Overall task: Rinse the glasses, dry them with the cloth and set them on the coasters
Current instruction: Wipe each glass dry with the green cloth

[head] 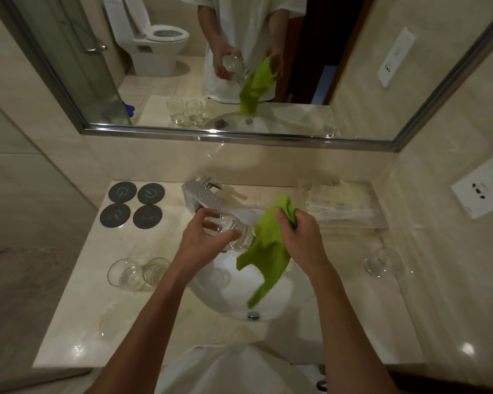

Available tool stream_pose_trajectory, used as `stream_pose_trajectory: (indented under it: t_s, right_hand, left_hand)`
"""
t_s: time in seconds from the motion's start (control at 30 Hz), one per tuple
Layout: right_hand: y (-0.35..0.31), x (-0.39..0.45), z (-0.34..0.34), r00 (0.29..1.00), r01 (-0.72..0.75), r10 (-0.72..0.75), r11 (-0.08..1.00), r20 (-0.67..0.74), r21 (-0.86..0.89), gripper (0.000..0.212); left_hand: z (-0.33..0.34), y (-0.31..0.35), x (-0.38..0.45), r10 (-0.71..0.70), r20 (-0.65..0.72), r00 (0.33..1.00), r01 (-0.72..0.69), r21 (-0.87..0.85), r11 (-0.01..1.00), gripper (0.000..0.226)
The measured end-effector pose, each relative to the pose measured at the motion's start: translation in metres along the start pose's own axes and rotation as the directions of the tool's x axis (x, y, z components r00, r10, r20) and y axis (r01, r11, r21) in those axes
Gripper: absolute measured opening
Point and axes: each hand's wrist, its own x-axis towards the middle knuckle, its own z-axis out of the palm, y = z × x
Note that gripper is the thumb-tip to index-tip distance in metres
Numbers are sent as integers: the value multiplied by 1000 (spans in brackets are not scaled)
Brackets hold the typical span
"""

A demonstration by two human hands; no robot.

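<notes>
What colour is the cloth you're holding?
The cloth is bright green. It shows best in the head view, gripped in the right hand over the sink.

Glasses: 4 total. 1 over the sink (271, 305), tipped on its side (234, 228); 2 left of sink, touching (125, 273) (155, 270); 1 right of sink (380, 263). Coasters (135, 204): 4, dark, 2x2 block back-left of sink. Cloth (268, 248): 1, green, over sink. Hands: 2.

Lime-green cloth (268, 245); four dark grey coasters (132, 204) with a faint swirl mark; clear glasses (138, 272); cream marbled tabletop (77, 314); white sink (268, 305).
</notes>
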Motion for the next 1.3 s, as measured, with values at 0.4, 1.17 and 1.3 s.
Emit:
stream_pose_trajectory:
  t_s: [0.4,1.17,1.3]
  right_hand:
    - [-41,-3,-6,999,-12,4,983,47,182,22]
    - [-63,-9,-6,998,68,-67,919,16,-388,16]
    - [-59,-7,-3,999,-3,-9,935,-32,-354,19]
  left_hand:
    - [9,-14,-4,-228,202,952,300,-498,813,52]
    - [42,-23,-5,-288,151,946,322,-545,774,45]
    - [47,-26,-7,-205,68,976,212,-472,856,42]
